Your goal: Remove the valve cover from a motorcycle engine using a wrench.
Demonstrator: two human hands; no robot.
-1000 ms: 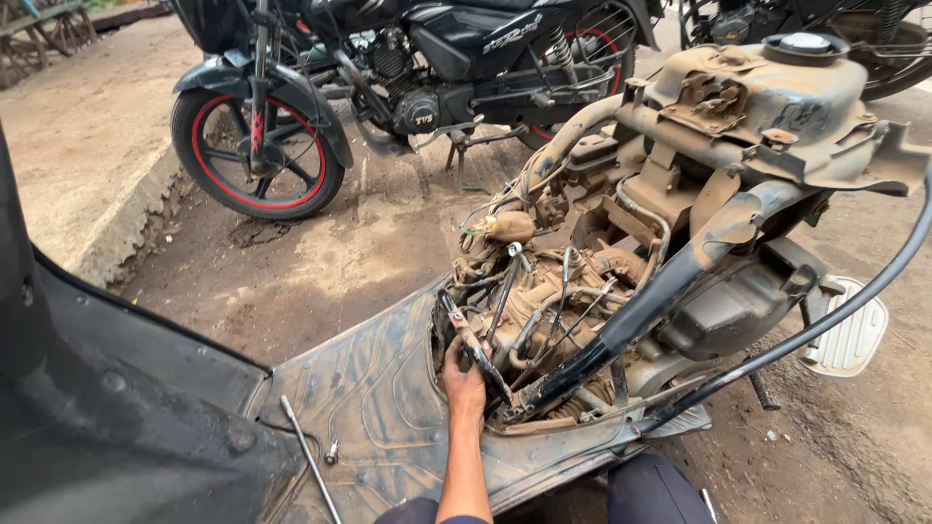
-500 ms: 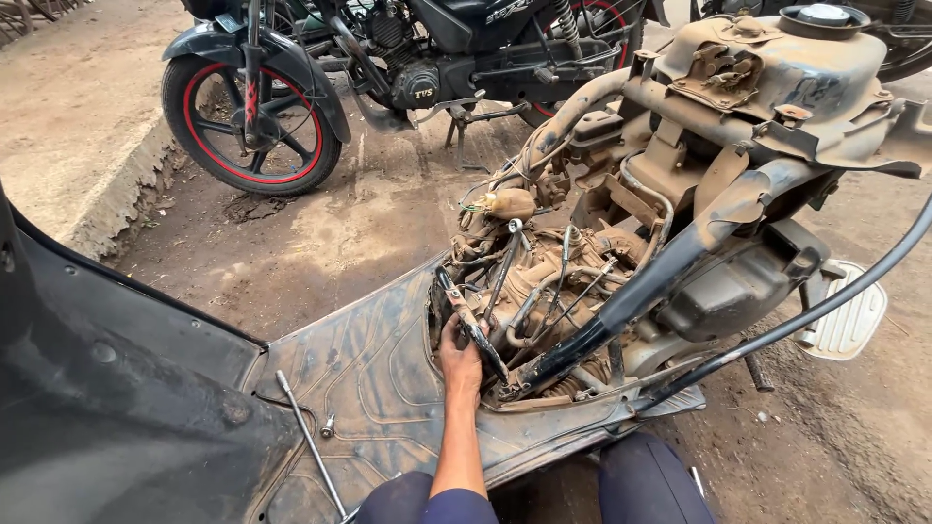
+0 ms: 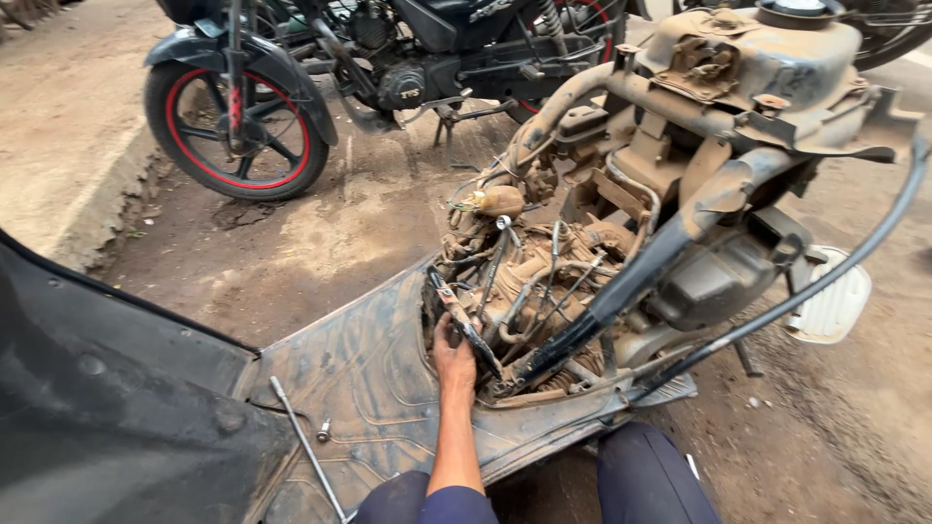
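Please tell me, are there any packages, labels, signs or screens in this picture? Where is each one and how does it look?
Maker's badge: on the engine cover of the parked motorcycle, top centre; small pale letters on a round dark grey casing.
No packages, signs or screens show.

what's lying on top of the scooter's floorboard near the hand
On the dusty floorboard lie a long metal rod tool and a small socket-like piece. One hand rests at its rear edge against the engine; what the fingers grip is hidden.
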